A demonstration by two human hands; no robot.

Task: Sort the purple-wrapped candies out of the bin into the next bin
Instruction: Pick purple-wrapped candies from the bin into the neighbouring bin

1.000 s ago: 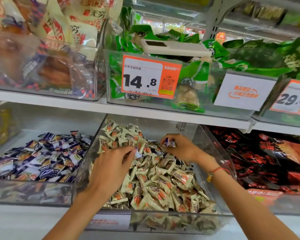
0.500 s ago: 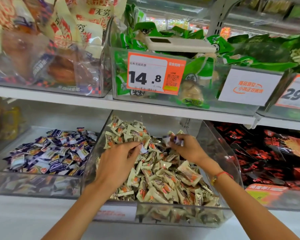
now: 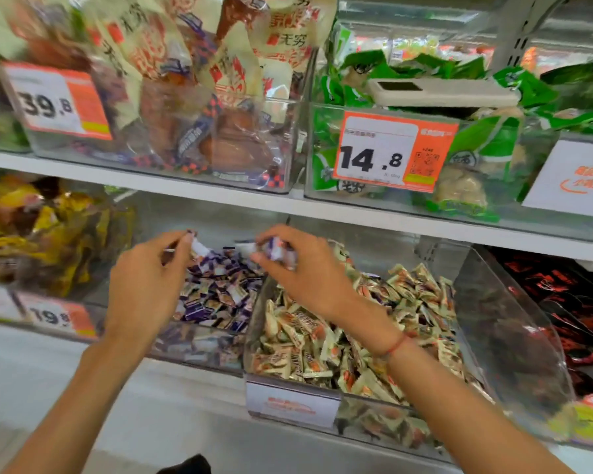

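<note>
Purple-wrapped candies point(image 3: 277, 249) | pinched in right hand point(image 3: 300, 268); another in left hand point(image 3: 144, 285) | both over purple bin point(image 3: 199, 350), left of beige-candy bin point(image 3: 514, 323) | step: drop-off | next: release.

Lower shelf, two clear bins side by side; both hands over the left one.

Clear plastic bin of purple-wrapped candies point(image 3: 216, 295) sits left of, and touching, clear plastic bin of cream-and-orange wrapped candies point(image 3: 367, 340). Left hand point(image 3: 144, 285) and right hand point(image 3: 302, 265) both above the purple bin's rear part, right hand near the shared wall; each pinches a small purple-and-white wrapped candy, left point(image 3: 197, 248), right point(image 3: 276, 251). Left of purple bin: bin w/ yellow packets point(image 3: 38, 234). Right of cream bin: red-and-black packets point(image 3: 569, 302). Upper shelf above: clear bin w/ orange "14.8" price tag point(image 3: 391, 152) at right, "39.8" price tag point(image 3: 57, 100) at left.
</note>
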